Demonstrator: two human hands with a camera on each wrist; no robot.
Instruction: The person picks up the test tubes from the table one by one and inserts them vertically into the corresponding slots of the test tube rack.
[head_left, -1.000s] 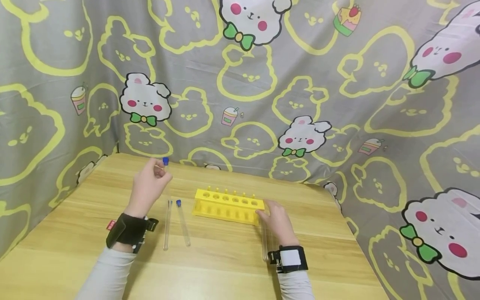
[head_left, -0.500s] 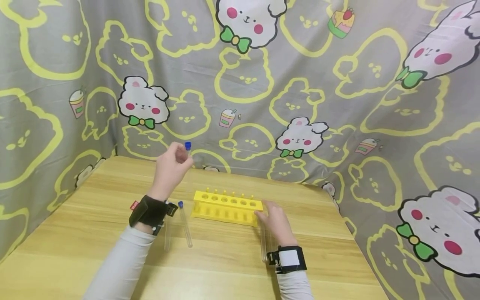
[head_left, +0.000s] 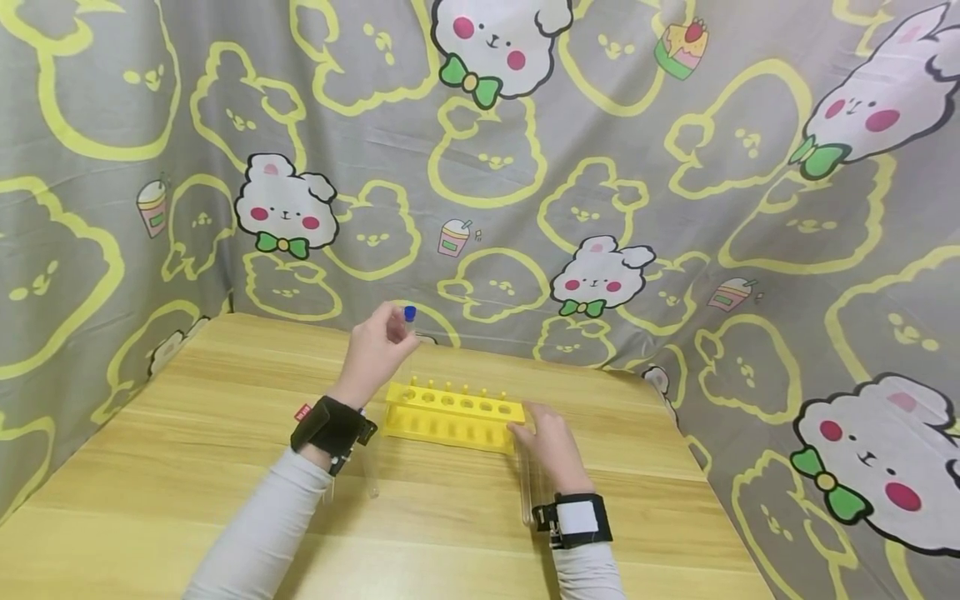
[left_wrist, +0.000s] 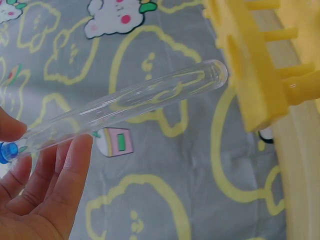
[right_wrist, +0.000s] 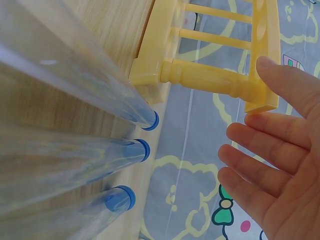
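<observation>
My left hand pinches a clear test tube near its blue stopper. The tube hangs over the left end of the yellow test tube rack. In the left wrist view its rounded bottom comes right up to the rack's top plate. At the rack's other end my right hand holds the corner between thumb and index finger; the right wrist view shows the thumb on the top plate, with the other fingers spread beside it.
Several blue-stoppered test tubes lie on the wooden table by my right wrist. Another tube lies by my left wrist, mostly hidden by the arm. A printed grey curtain stands behind the table.
My left hand has carried the test tube rightward from beside the rack to over its left end, rising and then lowering. The left forearm now covers the tubes there. My right hand stays put.
</observation>
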